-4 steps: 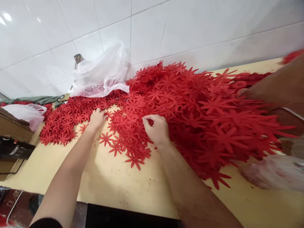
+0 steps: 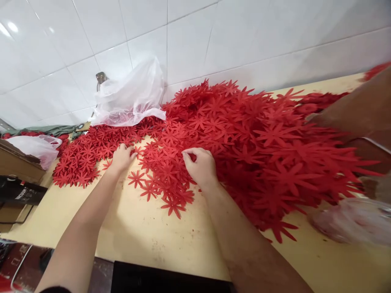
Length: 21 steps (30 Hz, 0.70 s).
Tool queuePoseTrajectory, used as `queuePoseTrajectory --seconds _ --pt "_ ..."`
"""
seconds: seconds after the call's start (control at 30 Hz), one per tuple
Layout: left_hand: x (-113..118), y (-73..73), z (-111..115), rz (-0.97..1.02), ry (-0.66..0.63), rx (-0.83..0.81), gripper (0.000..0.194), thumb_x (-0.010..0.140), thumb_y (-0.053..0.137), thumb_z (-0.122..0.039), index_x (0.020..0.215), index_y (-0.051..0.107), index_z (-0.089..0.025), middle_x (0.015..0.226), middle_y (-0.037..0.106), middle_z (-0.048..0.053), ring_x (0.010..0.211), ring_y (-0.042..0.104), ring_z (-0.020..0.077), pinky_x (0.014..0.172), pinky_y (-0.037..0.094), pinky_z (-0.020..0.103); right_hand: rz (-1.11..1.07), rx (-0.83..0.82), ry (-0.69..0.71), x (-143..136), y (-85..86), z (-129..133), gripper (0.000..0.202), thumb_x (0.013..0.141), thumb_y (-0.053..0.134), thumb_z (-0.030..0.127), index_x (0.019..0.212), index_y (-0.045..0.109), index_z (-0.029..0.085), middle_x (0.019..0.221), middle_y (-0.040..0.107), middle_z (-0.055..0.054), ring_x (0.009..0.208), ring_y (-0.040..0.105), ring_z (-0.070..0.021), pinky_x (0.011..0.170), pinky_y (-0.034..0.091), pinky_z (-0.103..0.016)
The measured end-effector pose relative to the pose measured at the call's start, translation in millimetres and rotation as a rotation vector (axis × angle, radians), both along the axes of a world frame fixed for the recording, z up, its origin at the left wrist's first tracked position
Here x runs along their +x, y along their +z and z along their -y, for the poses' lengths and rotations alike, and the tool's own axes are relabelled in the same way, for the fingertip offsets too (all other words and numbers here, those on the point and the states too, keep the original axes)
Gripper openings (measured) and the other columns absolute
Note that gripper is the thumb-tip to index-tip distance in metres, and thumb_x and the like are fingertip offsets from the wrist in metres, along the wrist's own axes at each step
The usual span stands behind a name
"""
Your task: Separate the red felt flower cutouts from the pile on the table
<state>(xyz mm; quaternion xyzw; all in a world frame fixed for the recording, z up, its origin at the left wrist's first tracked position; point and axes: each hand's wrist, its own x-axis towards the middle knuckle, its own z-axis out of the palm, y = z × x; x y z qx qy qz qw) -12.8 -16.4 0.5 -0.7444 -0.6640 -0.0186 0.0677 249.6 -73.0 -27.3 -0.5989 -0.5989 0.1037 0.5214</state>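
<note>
Red flower-shaped pieces lie in a large heap (image 2: pixel 244 134) from the middle to the right of the table (image 2: pixel 143 236). A lower red pile (image 2: pixel 82 154) spreads at the left. My left hand (image 2: pixel 122 156) is at the front edge of that pile, its thumb and fingers apart, beside a single red flower (image 2: pixel 138 152); nothing shows between them. Over the near side of the big heap, my right hand (image 2: pixel 201 165) has thumb and forefinger pinched together. Whatever is between those fingertips is too small to make out.
A white plastic bag (image 2: pixel 131 95) lies on the pile against the tiled wall (image 2: pixel 244 36). Another bag (image 2: pixel 36 146) and a cardboard box (image 2: pixel 18 162) are at the left. Brown wrapping (image 2: pixel 360 106) and a clear bag (image 2: pixel 354 221) stand at the right.
My left hand has shifted slightly left and down, away from the single flower. My right hand stays pinched in nearly the same place.
</note>
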Motion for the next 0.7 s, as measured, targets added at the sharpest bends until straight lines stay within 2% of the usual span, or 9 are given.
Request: queuePoseTrajectory --seconds 0.17,0.4,0.7 --pt "-18 5.9 16 0.069 -0.007 -0.038 0.046 0.085 0.047 -0.048 0.118 0.061 -0.021 0.103 0.059 0.011 0.100 0.057 0.0257 0.086 0.043 0.036 -0.049 0.002 0.010 1 -3.2 -3 0.020 0.075 0.051 0.030 0.069 0.065 0.018 0.076 0.070 -0.010 0.072 0.058 -0.0213 0.079 0.045 -0.038" --pt "-33 16.4 34 0.209 -0.002 0.048 0.019 0.081 0.054 -0.031 0.088 0.066 -0.019 0.094 0.059 0.009 0.096 0.056 0.0246 0.087 0.041 0.037 -0.064 -0.024 0.012 -1 -2.7 -3 0.022 0.073 0.051 0.032 0.070 0.067 0.017 0.074 0.069 -0.010 0.070 0.056 -0.0207 0.076 0.046 -0.038" --pt "-40 24.0 34 0.625 0.104 0.272 0.008 0.082 0.054 -0.026 0.079 0.056 -0.019 0.090 0.053 0.005 0.087 0.053 0.0172 0.085 0.041 0.031 0.028 0.039 -0.041 -1 -10.4 -5 0.023 0.073 0.051 0.031 0.072 0.068 0.016 0.075 0.069 -0.012 0.071 0.056 -0.0222 0.079 0.044 -0.041"
